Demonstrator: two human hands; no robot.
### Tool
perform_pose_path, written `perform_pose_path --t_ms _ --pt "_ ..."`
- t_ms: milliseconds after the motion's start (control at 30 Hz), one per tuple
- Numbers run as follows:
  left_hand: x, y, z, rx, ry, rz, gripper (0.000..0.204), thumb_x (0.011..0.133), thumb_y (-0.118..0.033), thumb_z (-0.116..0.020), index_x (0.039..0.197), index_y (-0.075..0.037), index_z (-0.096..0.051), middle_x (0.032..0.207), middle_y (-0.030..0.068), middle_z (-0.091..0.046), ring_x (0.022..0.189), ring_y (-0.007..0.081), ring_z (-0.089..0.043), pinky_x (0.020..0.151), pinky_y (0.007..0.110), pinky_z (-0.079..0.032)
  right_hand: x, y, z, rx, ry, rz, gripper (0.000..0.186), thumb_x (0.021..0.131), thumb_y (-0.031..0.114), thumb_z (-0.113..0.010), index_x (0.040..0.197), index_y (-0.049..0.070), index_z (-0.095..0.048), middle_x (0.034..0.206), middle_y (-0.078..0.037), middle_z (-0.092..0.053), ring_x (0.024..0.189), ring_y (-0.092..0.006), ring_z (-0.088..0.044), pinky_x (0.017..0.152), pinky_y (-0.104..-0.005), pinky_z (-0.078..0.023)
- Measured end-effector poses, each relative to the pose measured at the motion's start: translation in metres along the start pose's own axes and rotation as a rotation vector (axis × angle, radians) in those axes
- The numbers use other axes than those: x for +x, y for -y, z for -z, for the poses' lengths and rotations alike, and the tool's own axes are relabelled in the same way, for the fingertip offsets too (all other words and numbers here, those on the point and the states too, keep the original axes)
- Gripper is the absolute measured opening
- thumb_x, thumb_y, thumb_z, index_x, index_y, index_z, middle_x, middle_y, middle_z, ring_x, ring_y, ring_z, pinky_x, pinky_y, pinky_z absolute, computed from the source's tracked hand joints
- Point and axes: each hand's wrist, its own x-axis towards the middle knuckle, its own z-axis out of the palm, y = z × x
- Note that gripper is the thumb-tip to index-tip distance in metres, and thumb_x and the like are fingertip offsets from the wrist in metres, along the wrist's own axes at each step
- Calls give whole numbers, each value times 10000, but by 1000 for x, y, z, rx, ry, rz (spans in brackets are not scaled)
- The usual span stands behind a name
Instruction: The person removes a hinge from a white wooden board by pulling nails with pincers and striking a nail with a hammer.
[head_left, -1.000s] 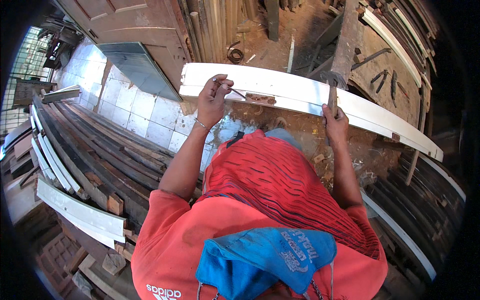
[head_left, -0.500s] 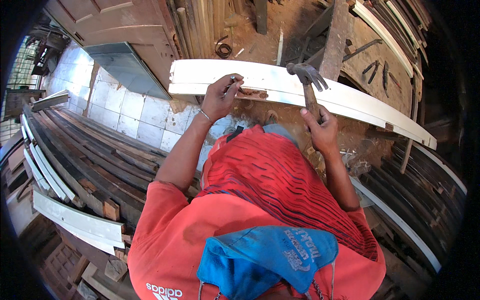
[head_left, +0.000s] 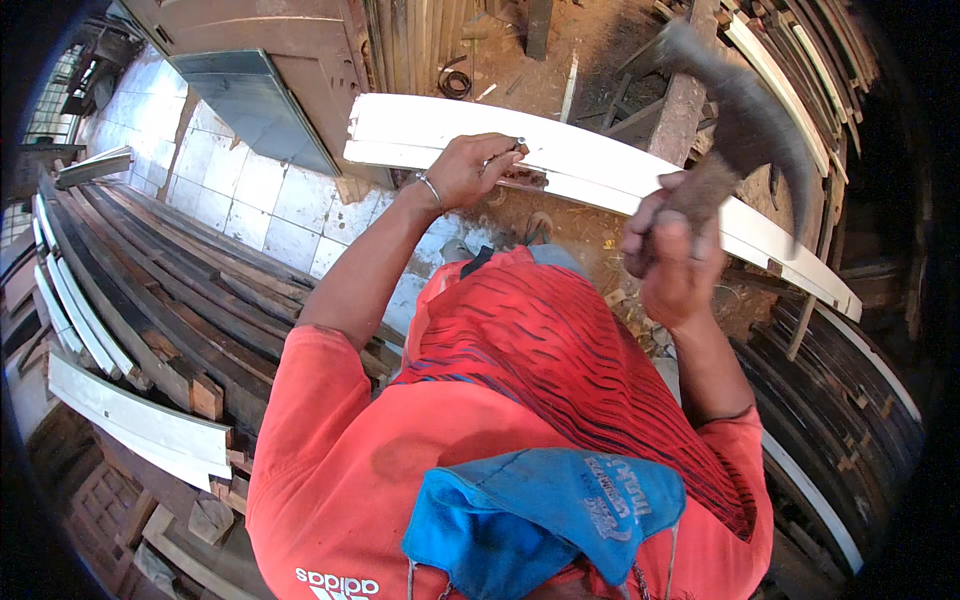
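A long white-painted wooden beam (head_left: 440, 125) lies across in front of me, with a bare brown cut-out (head_left: 525, 178) in its near edge. My left hand (head_left: 472, 170) is closed at that spot, round a thin metal rod (head_left: 520, 143) whose round end shows above the fingers; the rest of the rod is hidden. Raised above the beam to the right, my right hand (head_left: 680, 240) grips a claw hammer (head_left: 745, 125) by its wooden handle. The hammer head is blurred and points away from me.
Stacked dark timber (head_left: 190, 290) fills the left side, with white boards (head_left: 140, 415) beside it. A brown panelled door (head_left: 280, 50) and a glass pane (head_left: 255, 110) stand at the far left. More planks (head_left: 840, 400) lie at the right.
My right hand has lifted the hammer up and to the right, away from the beam. My left hand has shifted right along the beam with the metal rod.
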Motion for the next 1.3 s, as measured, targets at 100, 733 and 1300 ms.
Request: perform_pose_path --t_ms 100,733,1300 --pt "-2 -2 2 52 54 13 187 990 -157 -611 1082 -26 -707 1001 171 -720 931 343 -710 830 394 -554 22 -27 -1 -684 424 -251 370 1037 359 -588 1172 15 -598 826 -69 -595 680 -92 -571 586 -261 -457" --pt "-20 14 -3 74 -78 -63 198 1001 -207 -601 1073 -54 -704 979 170 -710 920 374 -688 822 430 -548 29 60 0 -91 105 -299 419 1037 398 -575 1211 18 -602 758 -13 -575 596 -73 -530 519 -244 -415" --pt "-22 14 -12 40 -152 -77 214 1000 -202 -591 1076 -37 -703 1003 161 -717 937 365 -692 835 434 -551 0 3 4 -235 -11 104 391 1046 392 -546 1147 17 -595 805 -84 -565 726 -122 -575 530 -276 -465"
